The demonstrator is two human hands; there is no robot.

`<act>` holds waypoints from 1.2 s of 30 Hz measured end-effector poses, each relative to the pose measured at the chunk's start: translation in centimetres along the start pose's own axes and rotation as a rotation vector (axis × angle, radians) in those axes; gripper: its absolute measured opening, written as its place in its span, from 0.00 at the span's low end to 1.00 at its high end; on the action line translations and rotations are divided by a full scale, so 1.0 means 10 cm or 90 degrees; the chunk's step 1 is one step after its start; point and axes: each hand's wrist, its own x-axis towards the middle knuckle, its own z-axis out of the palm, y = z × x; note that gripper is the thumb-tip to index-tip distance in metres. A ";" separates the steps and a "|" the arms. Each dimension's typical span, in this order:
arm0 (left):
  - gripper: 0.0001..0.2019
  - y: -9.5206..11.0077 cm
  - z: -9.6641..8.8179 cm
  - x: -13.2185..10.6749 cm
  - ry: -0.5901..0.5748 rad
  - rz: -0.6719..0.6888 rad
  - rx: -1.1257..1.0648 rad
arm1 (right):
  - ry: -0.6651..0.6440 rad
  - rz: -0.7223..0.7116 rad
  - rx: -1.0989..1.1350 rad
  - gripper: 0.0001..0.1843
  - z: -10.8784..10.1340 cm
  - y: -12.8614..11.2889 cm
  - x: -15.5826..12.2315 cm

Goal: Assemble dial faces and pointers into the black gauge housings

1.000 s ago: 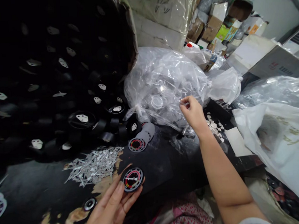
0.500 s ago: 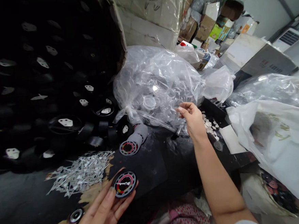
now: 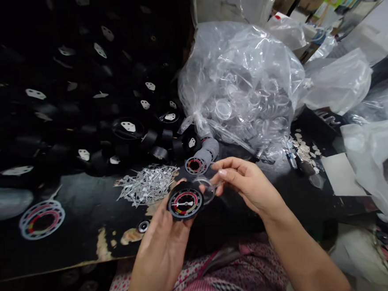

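My left hand [image 3: 164,240] is closed around a round black gauge [image 3: 185,202], its dial facing up with red and white markings and a pale pointer. Just to the right, my right hand [image 3: 245,182] pinches a clear round plastic cover [image 3: 206,190] by its edge. That cover is tilted at the gauge's upper right rim; whether the two touch I cannot tell. Beyond the hands, a row of overlapping dial discs [image 3: 195,165] lies on the black table [image 3: 239,220]. A heap of thin pale pointers [image 3: 146,184] lies left of them.
Black gauge housings [image 3: 126,128] with white plates are piled at the back left. A plastic bag of clear covers [image 3: 243,89] stands behind my hands. Small white plates [image 3: 302,149] and a white card [image 3: 344,175] lie rightward. Printed rings [image 3: 42,219] lie at left.
My right hand has come back from the bag of clear covers to the gauge, now with a clear cover in its fingers. My left hand still holds the gauge. The view has shifted.
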 end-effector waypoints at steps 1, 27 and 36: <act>0.19 0.00 -0.02 -0.02 0.022 0.021 0.015 | 0.016 -0.007 0.009 0.13 -0.01 0.00 0.01; 0.15 0.12 0.03 0.11 -0.002 -0.300 -0.006 | 0.062 -0.044 -0.059 0.15 -0.09 0.04 -0.17; 0.17 0.12 0.02 0.08 0.089 -0.205 0.050 | 0.035 0.013 0.036 0.15 -0.09 0.05 -0.20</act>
